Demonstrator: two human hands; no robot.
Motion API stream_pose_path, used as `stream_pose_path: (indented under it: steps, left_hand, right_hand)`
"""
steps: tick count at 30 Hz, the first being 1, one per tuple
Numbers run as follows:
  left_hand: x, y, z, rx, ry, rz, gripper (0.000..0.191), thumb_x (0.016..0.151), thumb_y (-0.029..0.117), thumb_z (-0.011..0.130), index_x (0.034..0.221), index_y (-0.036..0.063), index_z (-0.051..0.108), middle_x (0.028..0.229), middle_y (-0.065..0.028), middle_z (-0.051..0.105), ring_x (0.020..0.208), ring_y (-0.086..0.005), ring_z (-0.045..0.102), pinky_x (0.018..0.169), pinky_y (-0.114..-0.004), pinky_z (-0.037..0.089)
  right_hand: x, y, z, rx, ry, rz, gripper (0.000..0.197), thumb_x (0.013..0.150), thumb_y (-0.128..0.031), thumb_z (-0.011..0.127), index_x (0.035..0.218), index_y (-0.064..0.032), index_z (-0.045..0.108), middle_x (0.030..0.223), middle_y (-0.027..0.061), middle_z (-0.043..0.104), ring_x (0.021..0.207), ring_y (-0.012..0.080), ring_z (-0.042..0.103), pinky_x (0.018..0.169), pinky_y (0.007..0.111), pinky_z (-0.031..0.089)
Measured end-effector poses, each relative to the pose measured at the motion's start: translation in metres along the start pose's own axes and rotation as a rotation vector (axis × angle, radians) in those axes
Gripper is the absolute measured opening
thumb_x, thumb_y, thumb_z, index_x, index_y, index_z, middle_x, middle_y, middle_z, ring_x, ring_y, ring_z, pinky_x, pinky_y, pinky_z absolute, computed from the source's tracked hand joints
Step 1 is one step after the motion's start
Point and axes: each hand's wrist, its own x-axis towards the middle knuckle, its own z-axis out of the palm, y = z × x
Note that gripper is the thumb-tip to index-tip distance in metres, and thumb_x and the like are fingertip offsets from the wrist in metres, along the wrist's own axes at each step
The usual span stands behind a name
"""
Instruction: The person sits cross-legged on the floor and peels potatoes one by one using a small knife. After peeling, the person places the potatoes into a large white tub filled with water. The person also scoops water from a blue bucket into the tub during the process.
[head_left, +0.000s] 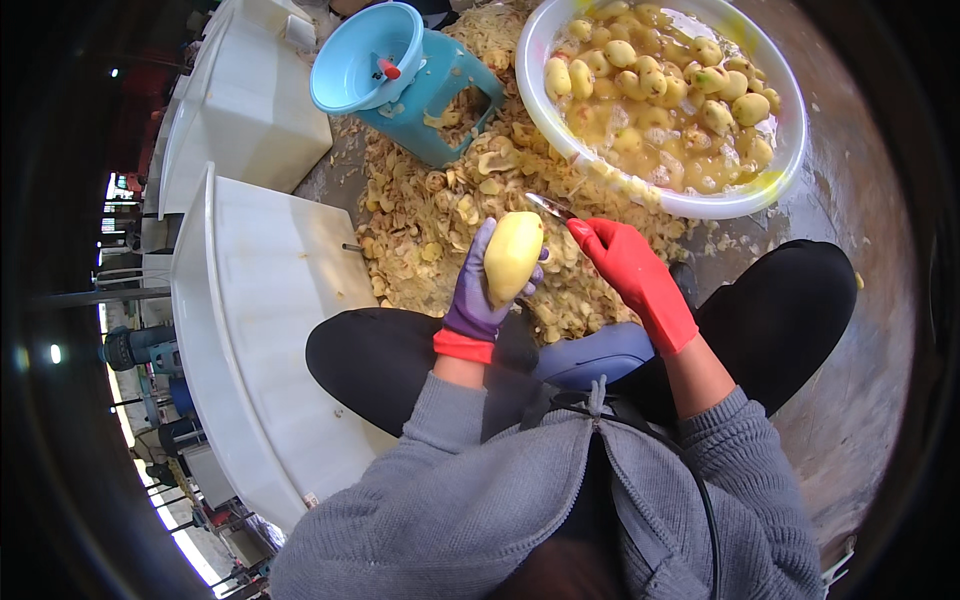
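Note:
My left hand (484, 289), in a purple and grey glove over a red cuff, holds a peeled yellow potato (513, 251) upright. To its right, my right hand (626, 259) in a red rubber glove grips a small knife or peeler (550, 205); its metal end points up and left, apart from the potato. Below both hands lies a heap of peelings (420, 217). Beyond my right hand, a large white tub (735, 208) holds peeled potatoes (652, 81) in cloudy, foamy water.
A light-blue basin (337, 67) with a red-handled item in it rests on a teal plastic stool (405, 135) at the upper left. Large white containers (277, 255) line the left side. A blue plastic piece (592, 356) sits between my legs.

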Motion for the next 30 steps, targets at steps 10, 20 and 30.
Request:
stream_pose_path:
  steps: [10,20,30]
  left_hand:
    - [0.007,-0.007,-0.007,-0.409,-0.152,-0.107,0.056,0.102,0.056,0.041,0.127,0.0077,0.054,0.093,-0.0183,0.063,0.061,-0.024,0.064,0.045,-0.027,0.052]
    - [0.016,-0.018,-0.003,-0.262,-0.091,0.306,0.06,0.097,0.036,0.065,0.143,0.0052,0.043,0.135,-0.0175,0.055,0.125,-0.0362,0.054,0.11,-0.052,0.041]
    - [-0.002,-0.006,0.017,0.17,-0.144,0.095,0.062,0.089,0.024,0.073,0.141,0.0047,0.044,0.133,-0.0121,0.055,0.124,-0.0263,0.056,0.106,-0.046,0.049]
  right_hand:
    - [0.0,0.015,0.01,0.175,0.028,-0.05,0.048,0.102,-0.046,0.053,0.098,0.0003,0.066,0.07,-0.0041,0.046,0.069,0.0088,0.041,0.062,0.03,0.038]
    - [0.018,0.045,0.025,0.774,-0.206,0.323,0.055,0.098,-0.062,0.046,0.1,-0.008,0.058,0.062,0.0029,0.054,0.044,0.0119,0.046,0.039,0.027,0.029]
    - [0.006,0.028,-0.003,0.539,-0.118,0.115,0.042,0.097,-0.037,0.062,0.128,-0.0075,0.061,0.094,0.0049,0.065,0.068,0.0096,0.053,0.06,0.026,0.043]
